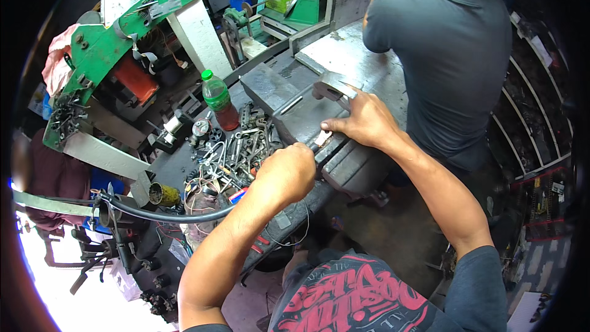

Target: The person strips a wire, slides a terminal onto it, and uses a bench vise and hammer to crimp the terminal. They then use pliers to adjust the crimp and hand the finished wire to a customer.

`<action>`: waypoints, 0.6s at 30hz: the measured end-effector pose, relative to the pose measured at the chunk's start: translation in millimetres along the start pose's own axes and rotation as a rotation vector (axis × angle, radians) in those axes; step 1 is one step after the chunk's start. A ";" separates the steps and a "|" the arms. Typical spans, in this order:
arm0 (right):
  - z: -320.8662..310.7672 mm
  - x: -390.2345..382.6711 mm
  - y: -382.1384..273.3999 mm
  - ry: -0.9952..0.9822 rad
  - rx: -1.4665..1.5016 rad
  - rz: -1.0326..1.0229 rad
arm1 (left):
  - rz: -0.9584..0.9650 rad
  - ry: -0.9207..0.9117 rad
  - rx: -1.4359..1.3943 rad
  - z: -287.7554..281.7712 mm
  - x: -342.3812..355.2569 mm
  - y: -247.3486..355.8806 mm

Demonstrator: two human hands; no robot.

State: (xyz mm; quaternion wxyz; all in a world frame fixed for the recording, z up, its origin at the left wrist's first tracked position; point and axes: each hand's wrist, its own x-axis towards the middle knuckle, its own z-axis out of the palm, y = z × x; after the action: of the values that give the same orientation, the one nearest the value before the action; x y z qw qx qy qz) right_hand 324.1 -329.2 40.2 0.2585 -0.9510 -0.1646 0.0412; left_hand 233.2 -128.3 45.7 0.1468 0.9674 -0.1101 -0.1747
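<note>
My left hand [286, 171] is closed in a fist around a thick black cable [166, 215], which curves in from the left. At the cable's end, a pale metal terminal lug [322, 138] sticks out over the dark bench vise [307, 117], beside its jaws. Past the lug, my right hand [370, 120] has its thumb stretched toward it, seemingly touching. The same hand's fingers are at a metal hammer [332, 89], whose head shows above the vise; its handle is hidden. Whether the jaws touch the lug, I cannot tell.
Left of the vise lies a heap of sockets and wrenches [239, 150], with a green-capped bottle [219, 99] of red liquid behind. A green press frame [101, 55] stands at left. A person in a dark shirt [455, 55] works close by at back right. A scale [307, 0] sits behind.
</note>
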 end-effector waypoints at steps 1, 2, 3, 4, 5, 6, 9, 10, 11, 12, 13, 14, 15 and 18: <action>0.8 0.7 1.9 -0.008 -0.005 -0.016 | -0.001 0.037 -0.008 1.8 -1.4 0.1; 1.9 1.2 3.3 0.029 -0.002 -0.055 | -0.039 0.072 -0.058 3.9 -1.9 1.1; 0.6 1.3 5.4 0.004 -0.037 -0.058 | -0.034 0.099 -0.075 5.5 -2.3 1.8; -0.3 2.1 6.6 -0.046 -0.068 -0.035 | -0.046 0.116 -0.050 7.5 -2.4 3.6; -2.2 2.6 7.9 -0.060 -0.082 -0.037 | -0.054 0.114 -0.075 9.4 -2.4 5.7; -4.1 3.9 8.2 -0.051 -0.077 -0.081 | -0.077 0.114 -0.069 11.6 -2.5 8.6; -7.6 7.9 6.5 -0.111 -0.076 -0.107 | -0.056 0.150 -0.066 14.2 -3.8 10.5; -8.1 8.6 5.1 -0.136 -0.096 -0.068 | -0.052 0.146 -0.047 13.8 -4.2 8.5; -8.1 8.6 3.2 -0.156 -0.098 -0.056 | -0.081 0.113 -0.067 12.6 -4.9 5.9; -8.2 8.1 1.1 -0.151 -0.091 -0.056 | -0.022 0.128 -0.122 10.1 -6.1 1.6; -8.5 7.1 -0.9 -0.166 -0.094 -0.059 | 0.032 0.127 -0.159 6.1 -6.9 -4.2; -8.7 6.0 -2.9 -0.163 -0.101 -0.065 | 0.064 0.089 -0.189 2.2 -7.7 -9.3; -9.4 4.5 -4.5 -0.160 -0.109 -0.068 | 0.004 0.007 -0.262 -2.8 -6.4 -15.3; -12.6 0.3 -9.3 -0.184 -0.137 -0.048 | 0.006 -0.094 -0.458 -18.2 7.1 -32.3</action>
State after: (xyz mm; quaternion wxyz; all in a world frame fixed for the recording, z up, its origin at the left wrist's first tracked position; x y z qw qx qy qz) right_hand 323.7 -327.5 55.8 0.1778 -0.9544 -0.2128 0.1109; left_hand 251.6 -95.6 49.5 0.3580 0.8992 -0.0774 -0.2394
